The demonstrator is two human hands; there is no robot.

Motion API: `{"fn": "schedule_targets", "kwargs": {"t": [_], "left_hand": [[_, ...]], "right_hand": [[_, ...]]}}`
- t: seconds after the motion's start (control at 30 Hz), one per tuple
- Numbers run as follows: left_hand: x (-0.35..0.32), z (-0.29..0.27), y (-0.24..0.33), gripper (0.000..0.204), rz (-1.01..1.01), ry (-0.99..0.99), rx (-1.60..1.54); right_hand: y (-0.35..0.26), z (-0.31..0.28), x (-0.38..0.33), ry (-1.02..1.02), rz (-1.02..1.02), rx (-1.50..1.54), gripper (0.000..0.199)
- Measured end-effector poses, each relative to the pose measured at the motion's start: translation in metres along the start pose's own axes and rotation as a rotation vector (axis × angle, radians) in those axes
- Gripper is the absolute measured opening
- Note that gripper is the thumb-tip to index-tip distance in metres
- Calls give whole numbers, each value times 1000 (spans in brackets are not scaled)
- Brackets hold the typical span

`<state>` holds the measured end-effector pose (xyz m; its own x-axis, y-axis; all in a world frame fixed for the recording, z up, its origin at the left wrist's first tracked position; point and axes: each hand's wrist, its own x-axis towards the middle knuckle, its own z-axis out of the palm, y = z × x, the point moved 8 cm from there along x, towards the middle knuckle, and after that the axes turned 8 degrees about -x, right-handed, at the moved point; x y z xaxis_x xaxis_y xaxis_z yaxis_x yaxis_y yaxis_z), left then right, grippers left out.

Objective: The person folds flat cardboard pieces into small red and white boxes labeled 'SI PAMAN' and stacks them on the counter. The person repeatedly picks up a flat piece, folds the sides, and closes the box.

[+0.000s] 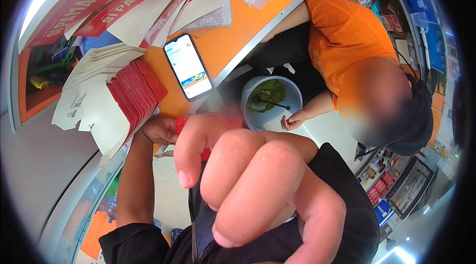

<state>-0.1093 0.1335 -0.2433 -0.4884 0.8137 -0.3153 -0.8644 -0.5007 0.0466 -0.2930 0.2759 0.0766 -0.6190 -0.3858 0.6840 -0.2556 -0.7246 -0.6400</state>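
Observation:
My left hand [161,129] is closed on a red paper box [180,124], mostly hidden by large fingers [258,179] close to the camera. Those curled fingers appear to belong to another person, since both my own forearms show separately. Behind them passes my right forearm [301,146], and my right hand is hidden. Just beyond my left hand, a stack of folded red-and-white paper boxes [136,88] stands at the orange counter's edge. A phone [188,65] with a lit screen lies to the right of the stack.
A person in an orange shirt [347,41] is at the right, one hand [296,119] by a white bucket [297,96] of chopped greens [270,93] with a black-handled utensil. Larger red-and-white paper packaging [119,3] covers the far left of the orange counter [225,46].

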Motion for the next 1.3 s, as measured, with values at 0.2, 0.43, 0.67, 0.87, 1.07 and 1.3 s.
{"fn": "schedule_targets", "kwargs": {"t": [0.2, 0.43, 0.67, 0.87, 1.07, 1.3], "left_hand": [[-1, -10, 2, 65, 4, -8, 30], [-2, -7, 4, 62, 1, -10, -11], [0, -13, 4, 62, 4, 0, -3], [-1, -11, 8, 62, -14, 72, 77], [3, 11, 12, 54, 35, -67, 152], [1, 25, -28, 36, 148, -175, 697]], "right_hand": [[-10, 6, 8, 42, 46, 87, 26], [-27, 17, 18, 116, 47, 194, 15], [-24, 34, 6, 284, -360, 108, 24], [-19, 37, -13, -139, -6, -213, 11], [35, 17, -89, -190, 566, -662, 10], [19, -72, -224, -38, 657, -1554, 33]]}}
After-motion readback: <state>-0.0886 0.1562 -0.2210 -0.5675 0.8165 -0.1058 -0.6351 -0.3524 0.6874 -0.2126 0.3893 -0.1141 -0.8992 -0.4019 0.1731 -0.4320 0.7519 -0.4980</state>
